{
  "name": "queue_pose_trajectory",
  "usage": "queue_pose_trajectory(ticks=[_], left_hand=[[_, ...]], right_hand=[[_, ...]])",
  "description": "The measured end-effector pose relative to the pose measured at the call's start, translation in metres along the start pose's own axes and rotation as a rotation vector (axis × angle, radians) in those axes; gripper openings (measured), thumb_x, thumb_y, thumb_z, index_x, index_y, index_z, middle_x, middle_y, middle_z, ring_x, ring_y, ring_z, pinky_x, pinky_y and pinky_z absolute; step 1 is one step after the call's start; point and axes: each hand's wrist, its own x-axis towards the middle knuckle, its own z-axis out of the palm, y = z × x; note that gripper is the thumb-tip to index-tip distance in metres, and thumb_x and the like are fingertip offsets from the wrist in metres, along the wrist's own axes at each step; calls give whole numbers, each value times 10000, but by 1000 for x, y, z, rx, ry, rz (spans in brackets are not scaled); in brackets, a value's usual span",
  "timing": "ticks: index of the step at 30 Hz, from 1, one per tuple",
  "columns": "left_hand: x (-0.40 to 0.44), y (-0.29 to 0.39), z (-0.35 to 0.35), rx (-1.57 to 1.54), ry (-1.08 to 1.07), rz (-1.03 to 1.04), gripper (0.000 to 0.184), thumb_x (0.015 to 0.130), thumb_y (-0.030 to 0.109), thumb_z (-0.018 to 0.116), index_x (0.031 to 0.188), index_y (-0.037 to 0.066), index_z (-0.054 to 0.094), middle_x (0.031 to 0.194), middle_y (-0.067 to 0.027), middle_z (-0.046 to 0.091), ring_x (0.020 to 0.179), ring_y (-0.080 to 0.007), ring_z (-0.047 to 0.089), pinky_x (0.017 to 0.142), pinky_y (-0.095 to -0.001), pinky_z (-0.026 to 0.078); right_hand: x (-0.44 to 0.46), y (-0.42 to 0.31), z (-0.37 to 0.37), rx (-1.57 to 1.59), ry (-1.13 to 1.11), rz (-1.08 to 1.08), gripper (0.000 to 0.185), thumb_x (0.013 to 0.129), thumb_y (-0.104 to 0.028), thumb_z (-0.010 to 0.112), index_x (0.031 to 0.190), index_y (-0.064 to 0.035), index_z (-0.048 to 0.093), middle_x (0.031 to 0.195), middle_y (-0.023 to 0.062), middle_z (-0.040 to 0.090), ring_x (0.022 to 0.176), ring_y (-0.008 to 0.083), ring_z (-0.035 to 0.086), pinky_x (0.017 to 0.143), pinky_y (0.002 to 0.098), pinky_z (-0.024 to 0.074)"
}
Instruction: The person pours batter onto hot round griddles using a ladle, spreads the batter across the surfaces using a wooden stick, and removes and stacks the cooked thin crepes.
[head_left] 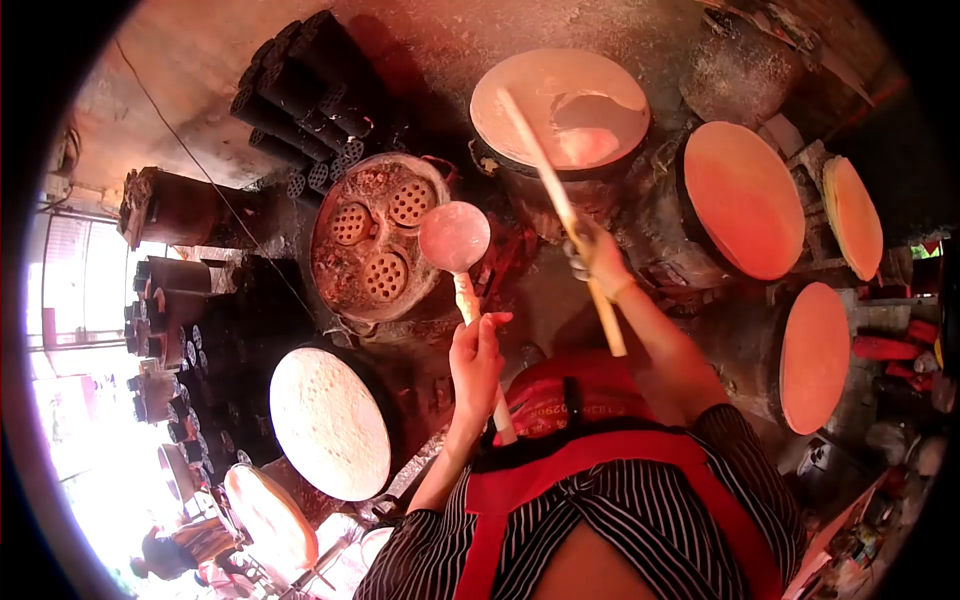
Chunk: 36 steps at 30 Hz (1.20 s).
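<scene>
My left hand (476,362) is wrapped round the handle of a ladle, one finger stretched out to the right. The ladle's round bowl (454,237) is raised beside the stove with holed briquettes. My right hand (600,262) grips a long pale wooden stick (549,180), which slants up to the left. Its far end is over the left part of a round griddle (505,75) at the top centre. Pale batter covers much of that griddle, with a darker patch and a wet, lighter pool at the right.
A round stove (345,272) holds several holed briquettes. Dark cylindrical briquettes (300,90) are stacked behind it. Round griddles with pale sheets stand at the right (745,200), far right (815,358) and lower left (330,424). A red bag (560,395) lies close to my body.
</scene>
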Motion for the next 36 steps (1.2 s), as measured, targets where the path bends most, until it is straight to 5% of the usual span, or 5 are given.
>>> queue_pose_trajectory(ticks=[14,16,26,31,36], left_hand=[[23,-20,94,-76,-35,-96,390,990,341,389,1045,41,633,753,32,384,526,-17,330,435,-185,290],[23,-18,108,-79,-27,-92,394,989,354,385,1100,46,603,740,41,386,528,-12,326,435,-175,283],[26,-6,149,-371,105,-274,317,974,333,427,1157,81,485,675,45,385,565,-59,383,446,-204,307],[29,5,135,-388,75,-279,279,964,304,460,1100,63,498,721,36,430,582,-71,411,477,-196,344],[46,11,124,-491,-87,-301,274,953,299,491,1048,43,511,796,8,468,603,-69,417,471,-192,343]], right_hand=[[9,-46,-147,89,-73,218,355,932,-269,480,1280,-215,439,637,19,512,360,107,347,330,251,259],[22,-70,-183,251,-107,341,369,844,-453,500,874,-96,589,572,34,497,326,137,325,305,260,241],[88,-124,-131,-180,94,-62,370,935,-223,476,1301,-268,446,613,-9,431,378,84,338,342,233,271],[82,-90,-151,-359,258,-816,351,910,-33,509,1258,14,500,1256,124,545,1189,186,478,1036,275,319],[89,-74,-89,-777,325,-592,380,914,-205,529,1243,-15,524,1104,113,636,977,183,582,889,316,430]])
